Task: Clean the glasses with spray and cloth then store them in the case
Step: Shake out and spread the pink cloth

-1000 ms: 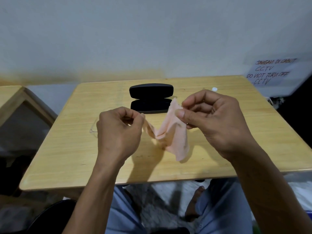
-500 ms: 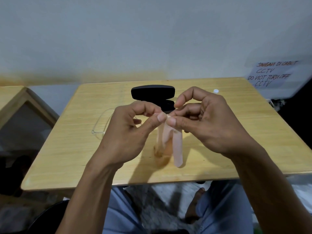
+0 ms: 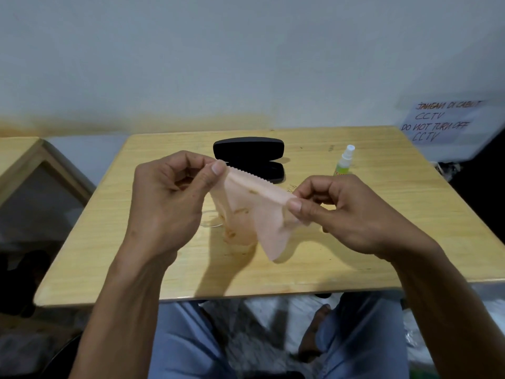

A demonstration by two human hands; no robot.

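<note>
The cloth [image 3: 254,206], bunched between touching hands half a second ago, is now stretched flat, pinched by the left hand [image 3: 175,198] and right hand [image 3: 349,212] (readied for wiping, it seems).

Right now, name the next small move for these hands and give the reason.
Probably free one hand and pick up the glasses. Both the left hand and right hand pinch the pink cloth stretched open above the table, while the clear glasses lie untouched beneath it; the case is already open.
</note>
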